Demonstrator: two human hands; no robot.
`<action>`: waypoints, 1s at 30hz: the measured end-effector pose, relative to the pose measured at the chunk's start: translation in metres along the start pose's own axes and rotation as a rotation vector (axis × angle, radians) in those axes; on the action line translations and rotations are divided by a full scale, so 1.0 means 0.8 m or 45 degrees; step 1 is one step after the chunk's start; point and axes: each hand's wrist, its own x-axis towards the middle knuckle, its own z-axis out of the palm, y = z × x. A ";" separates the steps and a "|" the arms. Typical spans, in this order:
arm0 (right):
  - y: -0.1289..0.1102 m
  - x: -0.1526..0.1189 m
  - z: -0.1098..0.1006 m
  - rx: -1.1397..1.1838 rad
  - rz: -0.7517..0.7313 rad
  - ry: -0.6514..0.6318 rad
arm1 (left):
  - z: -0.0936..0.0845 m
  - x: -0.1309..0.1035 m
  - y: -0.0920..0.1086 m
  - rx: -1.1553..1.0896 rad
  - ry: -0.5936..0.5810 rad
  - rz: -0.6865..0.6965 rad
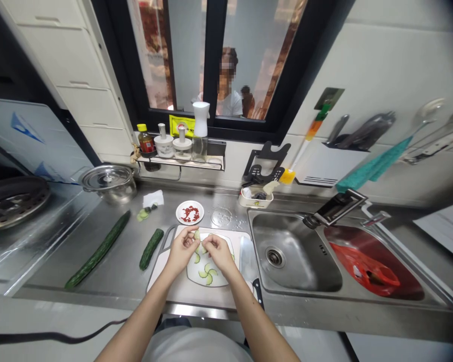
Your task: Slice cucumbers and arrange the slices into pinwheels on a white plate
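My left hand [183,247] pinches a thin pale-green cucumber slice [197,235] over the far left part of a white plate [194,274]. Close on its right, my right hand [217,250] has thumb and fingers pressed together above the plate; what lies between them is too small to make out. Curved cucumber slices form a pinwheel [208,274] near the plate's front edge. Under the plate is a cutting board [169,296], with a cleaver [246,256] along its right side. A cut cucumber [151,249] lies left of the board.
A long cucumber [100,254] and a lidded pot [111,183] are at the left. A dish of red pieces [189,213] sits behind the board. The sink [294,251] is at the right, a red bag [369,271] in its second basin. A person is visible in the window glass.
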 end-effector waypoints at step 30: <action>0.066 0.018 0.016 -1.063 -0.047 -0.192 | -0.012 -0.009 -0.101 0.745 -0.049 -0.193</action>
